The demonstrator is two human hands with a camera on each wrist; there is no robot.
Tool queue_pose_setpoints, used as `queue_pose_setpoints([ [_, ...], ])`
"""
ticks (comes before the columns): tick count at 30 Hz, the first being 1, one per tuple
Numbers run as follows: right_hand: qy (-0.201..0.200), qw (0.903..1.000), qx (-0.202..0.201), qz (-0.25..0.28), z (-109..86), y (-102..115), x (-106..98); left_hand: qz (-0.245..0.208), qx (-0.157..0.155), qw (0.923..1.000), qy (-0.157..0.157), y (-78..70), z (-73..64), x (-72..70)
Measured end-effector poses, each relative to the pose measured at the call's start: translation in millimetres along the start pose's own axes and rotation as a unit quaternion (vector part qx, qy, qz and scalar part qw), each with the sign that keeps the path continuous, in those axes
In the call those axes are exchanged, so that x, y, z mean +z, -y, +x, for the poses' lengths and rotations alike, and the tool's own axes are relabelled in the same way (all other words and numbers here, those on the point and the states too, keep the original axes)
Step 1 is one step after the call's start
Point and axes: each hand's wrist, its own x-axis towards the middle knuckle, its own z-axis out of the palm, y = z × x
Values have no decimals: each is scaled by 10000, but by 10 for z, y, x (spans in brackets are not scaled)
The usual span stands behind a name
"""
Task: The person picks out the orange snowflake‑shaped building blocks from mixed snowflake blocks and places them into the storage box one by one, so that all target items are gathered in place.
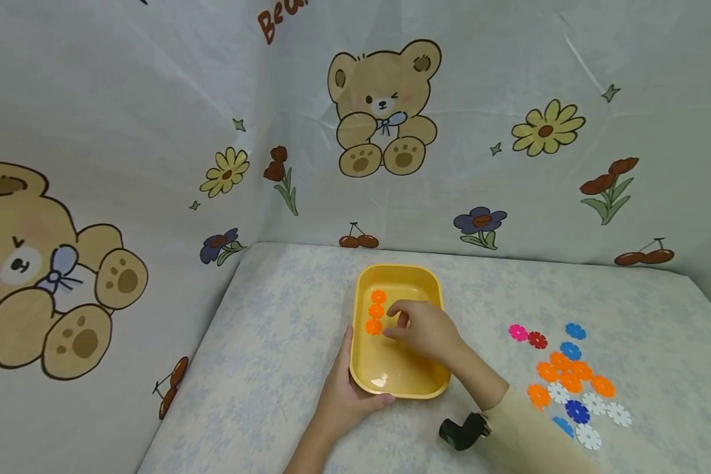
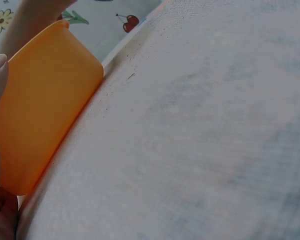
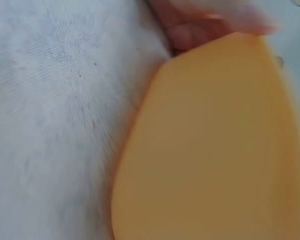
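A yellow plastic tray (image 1: 394, 372) rests on the table, its near left corner gripped by my left hand (image 1: 345, 395), thumb along the front side and fingers along the left side. Inside the tray lie three orange snowflake discs (image 1: 376, 311), end to end in a row along the left. Over the tray, my right hand (image 1: 429, 331) has its thumb and index finger bent and apart, close to the right side of this row; nothing shows between them. Both wrist views show the tray's outer wall (image 2: 47, 110) (image 3: 205, 135). The right hand's fingertips are out of sight in its wrist view.
Loose snowflake discs lie on the table right of the tray: several orange discs (image 1: 571, 382), several white discs (image 1: 594, 403), blue ones (image 1: 575, 331), a pink disc (image 1: 518, 332) and a red disc (image 1: 537, 340). A black device (image 1: 463, 432) sits by the right sleeve. Bear-printed cloth (image 1: 480, 79) hangs behind.
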Motion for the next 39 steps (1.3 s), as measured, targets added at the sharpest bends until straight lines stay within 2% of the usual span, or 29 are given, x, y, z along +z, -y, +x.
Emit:
queue_pose_setpoints([
  [5, -373, 9992, -62, 119, -286, -153, -321, -144, 1, 9999, 24, -3, -1, 1],
  [8, -672, 9977, -49, -1, -471, -377, -521, -182, -18, 9998, 32, -8, -2, 0],
  [11, -709, 9969, 222, -269, -640, -693, -695, -377, -56, 9993, 49, -10, -2, -1],
  [15, -245, 9941, 789, -703, -874, -1197, -892, -668, -138, 9976, 94, -16, -5, -4],
  [19, 374, 9854, 1416, -865, -1085, -1712, -1065, -730, -220, 9970, 164, -18, -4, -10],
  [23, 661, 9804, 1626, -890, -1206, -2069, -1121, -657, -240, 9973, 204, -2, 13, -15],
  [27, 595, 9827, 1485, -935, -1252, -2197, -1083, -536, -274, 9980, 179, 5, 17, -14],
  [32, 284, 9876, 1204, -965, -1245, -2220, -1042, -416, -279, 9987, 130, 2, 15, -10],
  [39, 200, 9892, 1321, -605, -1225, -2266, -1006, -182, -148, 9997, 23, 6, 22, 12],
])
